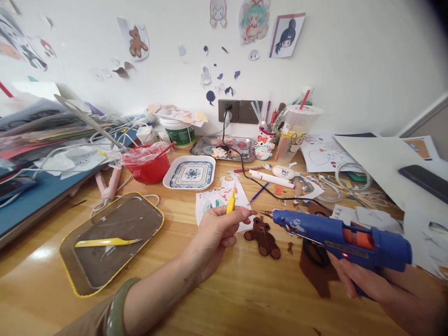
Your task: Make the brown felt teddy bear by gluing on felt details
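Observation:
Between the thumb and forefinger of my left hand (219,233) is a small brown piece (254,212). Yellow tweezers (231,200) stick up from the same hand, tip upward. My right hand (378,287) is wrapped round a blue hot glue gun (339,238), whose red light is lit. The gun's metal nozzle (265,213) points left, close to the brown piece; whether they touch I cannot tell. Just below the nozzle, a dark brown teddy bear cutout (263,237) lies on the wooden table. A tiny brown scrap (290,248) is beside it.
A brown tray (147,228) with other yellow tweezers (108,242) lies at left. Behind stand a red bowl (145,165), a patterned white dish (168,181) and a plastic cup (294,133). A black cord (245,175) crosses the table. Scissors (317,254) sit under the gun.

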The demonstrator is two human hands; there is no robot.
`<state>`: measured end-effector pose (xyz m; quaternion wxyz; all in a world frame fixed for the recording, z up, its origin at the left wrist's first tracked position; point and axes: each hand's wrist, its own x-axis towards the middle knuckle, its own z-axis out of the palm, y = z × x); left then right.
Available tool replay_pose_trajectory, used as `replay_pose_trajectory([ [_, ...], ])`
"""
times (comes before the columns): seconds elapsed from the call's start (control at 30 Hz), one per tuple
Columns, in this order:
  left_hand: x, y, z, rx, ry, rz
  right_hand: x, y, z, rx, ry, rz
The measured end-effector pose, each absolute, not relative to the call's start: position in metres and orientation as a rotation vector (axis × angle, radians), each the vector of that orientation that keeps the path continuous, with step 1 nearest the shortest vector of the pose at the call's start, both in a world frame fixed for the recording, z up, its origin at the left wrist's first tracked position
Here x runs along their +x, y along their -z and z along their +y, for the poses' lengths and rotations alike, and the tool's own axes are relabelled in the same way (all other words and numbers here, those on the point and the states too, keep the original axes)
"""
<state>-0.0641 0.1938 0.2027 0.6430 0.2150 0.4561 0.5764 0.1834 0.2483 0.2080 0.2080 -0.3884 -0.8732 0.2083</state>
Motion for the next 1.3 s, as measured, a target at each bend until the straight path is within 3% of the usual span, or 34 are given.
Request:
replay_pose_trajectory([
  [0.17,-0.064,-0.205,0.194,0.513,-1.313,1.072,0.172,-0.214,0.252,-1.077,-0.671,-2.398],
  [0.3,-0.062,-0.206,0.192,0.756,-1.298,1.272,0.166,-0.209,0.261,-1.157,-0.385,-2.47],
  [0.5,-0.057,-0.194,0.182,2.057,-1.342,1.411,0.161,-0.192,0.274,-1.037,0.247,-2.597],
  [0.63,-0.059,-0.178,0.176,2.693,-1.14,1.316,0.151,-0.182,0.285,-1.008,0.409,-2.69],
  [0.93,-0.055,-0.185,0.178,3.118,-0.898,1.199,0.157,-0.179,0.272,-0.95,0.414,-2.61],
  [1.3,-0.039,-0.194,0.188,3.309,-0.58,1.413,0.149,-0.164,0.241,-0.692,-0.159,-2.524],
])
